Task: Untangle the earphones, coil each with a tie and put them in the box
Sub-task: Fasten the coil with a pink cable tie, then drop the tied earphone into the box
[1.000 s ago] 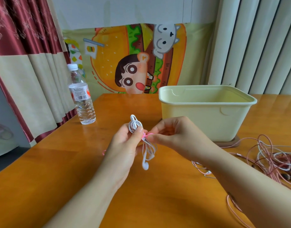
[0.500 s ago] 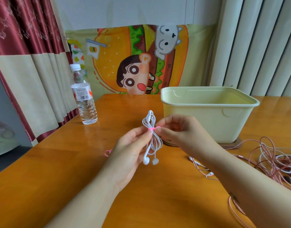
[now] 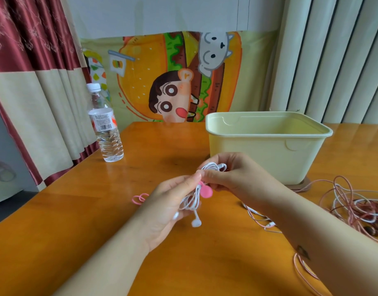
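A coiled white earphone (image 3: 192, 201) hangs between both hands above the table, its earbuds dangling below. A pink tie (image 3: 205, 191) wraps its middle, its round end sticking out. My left hand (image 3: 171, 206) grips the lower part of the coil. My right hand (image 3: 230, 178) pinches the upper loops and the tie. The pale yellow box (image 3: 267, 150) stands open just behind my right hand. A tangle of pink and white earphones (image 3: 354, 204) lies on the table to the right.
A water bottle (image 3: 106, 127) stands at the table's back left. A spare pink tie (image 3: 139, 198) lies on the wooden table (image 3: 77, 210) left of my left hand. Curtains hang left and right; a cartoon cloth covers the back.
The coil has tipped from upright to slanted, its top moving right toward the box. The pink tie's round end now shows below my right fingers.
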Motion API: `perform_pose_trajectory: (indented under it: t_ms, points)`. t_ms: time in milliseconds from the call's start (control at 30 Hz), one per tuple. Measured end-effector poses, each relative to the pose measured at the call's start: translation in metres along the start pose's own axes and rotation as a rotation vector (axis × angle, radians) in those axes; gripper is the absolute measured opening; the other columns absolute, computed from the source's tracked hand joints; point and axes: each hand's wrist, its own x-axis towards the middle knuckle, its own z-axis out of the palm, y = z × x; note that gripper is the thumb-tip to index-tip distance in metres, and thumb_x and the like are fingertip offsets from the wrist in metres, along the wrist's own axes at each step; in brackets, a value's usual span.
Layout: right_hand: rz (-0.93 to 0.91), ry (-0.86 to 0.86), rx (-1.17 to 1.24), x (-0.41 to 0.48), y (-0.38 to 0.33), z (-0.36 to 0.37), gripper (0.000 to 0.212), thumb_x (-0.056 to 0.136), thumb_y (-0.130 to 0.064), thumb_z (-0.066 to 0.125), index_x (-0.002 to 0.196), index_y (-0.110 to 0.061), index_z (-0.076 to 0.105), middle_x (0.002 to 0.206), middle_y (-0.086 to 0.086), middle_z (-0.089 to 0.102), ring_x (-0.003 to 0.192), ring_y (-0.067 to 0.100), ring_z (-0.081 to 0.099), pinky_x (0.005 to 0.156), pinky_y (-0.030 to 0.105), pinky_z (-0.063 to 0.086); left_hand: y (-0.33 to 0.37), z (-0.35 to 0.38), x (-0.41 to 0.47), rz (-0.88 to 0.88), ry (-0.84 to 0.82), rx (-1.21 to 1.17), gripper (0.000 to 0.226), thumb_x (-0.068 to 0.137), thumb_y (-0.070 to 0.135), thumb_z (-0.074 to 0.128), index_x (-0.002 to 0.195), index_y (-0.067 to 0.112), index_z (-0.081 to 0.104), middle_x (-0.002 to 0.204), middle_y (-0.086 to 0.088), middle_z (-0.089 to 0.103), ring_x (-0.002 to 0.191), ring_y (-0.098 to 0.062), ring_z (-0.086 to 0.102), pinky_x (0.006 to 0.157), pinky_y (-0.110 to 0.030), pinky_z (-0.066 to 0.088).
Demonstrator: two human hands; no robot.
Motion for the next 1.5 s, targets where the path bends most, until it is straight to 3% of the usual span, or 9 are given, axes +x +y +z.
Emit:
perform_pose_trajectory:
  t_ms: [133,300,533,633,800,1033,1233,1367,1500]
  points:
    - [0.05,-0.034,0.193,0.001,0.002,-0.001,0.015,0.064,-0.026,0.075,0.071,-0.014,0.072,0.064,0.002,0.065,0.053,0.005,0.055,0.055,0.016,0.047,0.002,0.002,-0.002,0.024,-0.054,-0.014,0.023,0.074,0.032,0.061,0.083,0.013,0.07,0.073,-0.001,0.069,0.071,-0.012,0.064,0.065,-0.025,0.051]
    - [0.095,-0.036,0.378,0.004,0.005,0.004,0.009,0.066,-0.021,0.071,0.068,-0.013,0.07,0.064,0.005,0.062,0.05,0.006,0.052,0.054,0.014,0.046,0.004,-0.005,0.003,0.016,-0.082,-0.03,0.018,0.069,0.025,0.062,0.077,0.015,0.075,0.07,-0.006,0.068,0.07,-0.013,0.066,0.078,-0.033,0.051]
    - [0.06,-0.004,0.204,0.003,-0.002,-0.001,0.017,0.06,-0.027,0.073,0.072,-0.016,0.069,0.064,0.002,0.066,0.053,0.007,0.058,0.056,0.017,0.05,0.001,-0.004,0.002,0.064,-0.022,0.026,0.028,0.077,0.036,0.059,0.09,0.014,0.071,0.082,-0.004,0.073,0.078,-0.013,0.067,0.067,-0.028,0.051]
    - [0.009,0.008,0.3,0.002,-0.01,-0.005,0.013,0.065,-0.018,0.068,0.075,-0.01,0.065,0.069,0.009,0.07,0.058,0.013,0.065,0.056,0.018,0.052,0.001,-0.008,0.005,0.134,0.066,0.04,0.033,0.078,0.04,0.058,0.097,0.017,0.072,0.095,-0.003,0.073,0.094,-0.014,0.067,0.085,-0.033,0.053]
    - [-0.225,0.319,0.32,0.004,-0.027,-0.019,0.017,0.061,-0.02,0.074,0.074,-0.013,0.066,0.079,0.014,0.07,0.077,0.02,0.069,0.069,0.023,0.054,-0.002,-0.018,0.01,0.295,0.261,0.44,0.012,0.091,0.03,0.056,0.097,0.033,0.066,0.094,0.013,0.07,0.094,-0.002,0.064,0.086,-0.022,0.048]
    - [-0.348,0.747,0.088,0.005,-0.02,-0.039,0.016,0.084,-0.011,0.07,0.092,-0.025,0.069,0.096,-0.002,0.073,0.093,0.011,0.068,0.089,0.029,0.053,-0.011,-0.012,0.005,0.35,0.149,0.987,0.015,0.094,0.031,0.052,0.106,0.038,0.059,0.106,0.025,0.056,0.101,0.011,0.05,0.072,0.007,0.034]
    - [-0.14,0.604,-0.216,0.008,-0.014,-0.04,0.05,0.085,-0.018,0.069,0.132,-0.023,0.052,0.133,-0.004,0.056,0.121,0.009,0.053,0.095,0.026,0.046,-0.016,-0.011,0.006,0.257,0.02,1.051,0.018,0.095,0.036,0.051,0.109,0.042,0.059,0.108,0.028,0.055,0.103,0.01,0.049,0.081,-0.006,0.04]
    - [-0.136,0.587,-0.184,0.007,-0.018,-0.039,0.049,0.086,-0.016,0.067,0.132,-0.023,0.051,0.12,-0.01,0.054,0.116,0.013,0.057,0.096,0.04,0.05,-0.016,-0.011,0.005,0.244,-0.023,1.064,0.017,0.095,0.037,0.051,0.108,0.044,0.058,0.106,0.027,0.056,0.101,0.013,0.049,0.08,-0.006,0.041]
    - [-0.12,0.594,-0.224,0.006,-0.016,-0.042,0.04,0.087,-0.021,0.066,0.125,-0.029,0.055,0.103,-0.002,0.068,0.097,0.014,0.065,0.087,0.035,0.054,-0.018,-0.011,0.005,0.235,-0.046,1.075,0.016,0.094,0.037,0.051,0.106,0.046,0.058,0.107,0.027,0.056,0.101,0.013,0.05,0.081,-0.008,0.043]
